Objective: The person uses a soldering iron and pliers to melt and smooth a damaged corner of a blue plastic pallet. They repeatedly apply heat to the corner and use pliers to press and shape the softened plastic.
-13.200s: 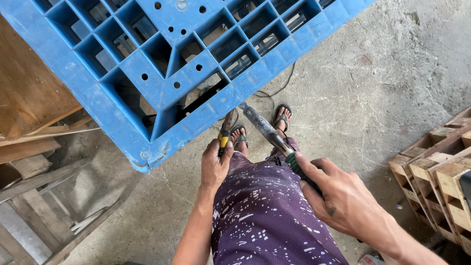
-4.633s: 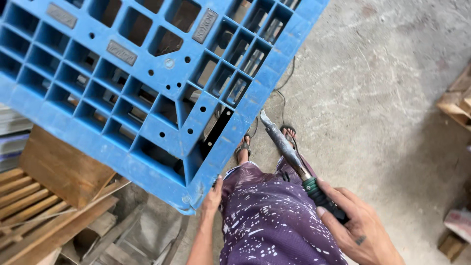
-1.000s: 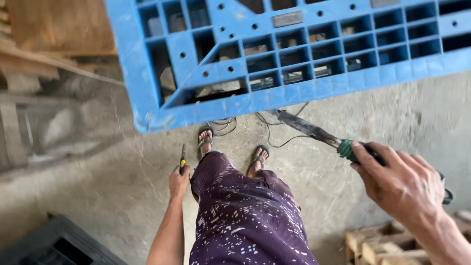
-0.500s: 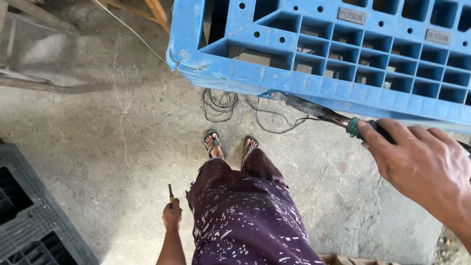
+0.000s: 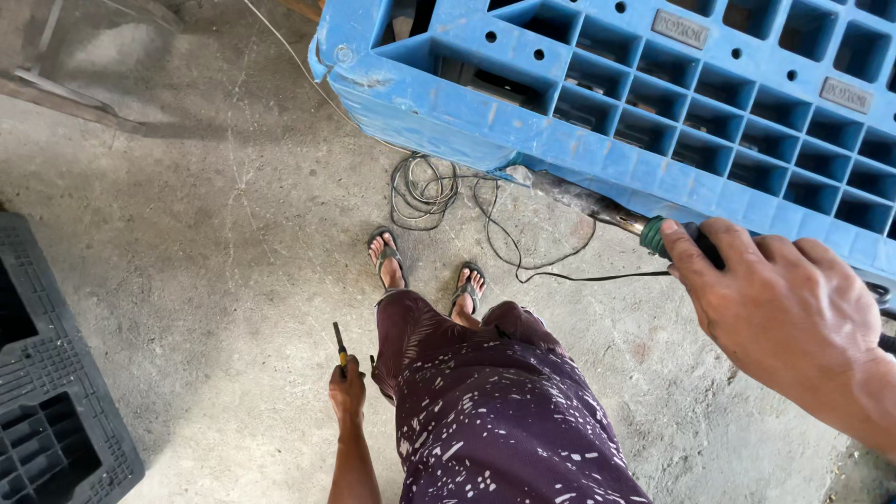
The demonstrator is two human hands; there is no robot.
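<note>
One heat tool (image 5: 597,207), one blue pallet (image 5: 653,103)

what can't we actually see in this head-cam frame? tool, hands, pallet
Head view only:
- Rod tool: the grip is hidden inside the right hand; its tip meets the blue pallet edge, but contact is too small to judge.
- Left hand: only a thin yellow-and-black tool sticks out; its kind is unclear.
- Pallet: cut off by the top and right edges.
- Black cord: its end runs under the pallet.
</note>
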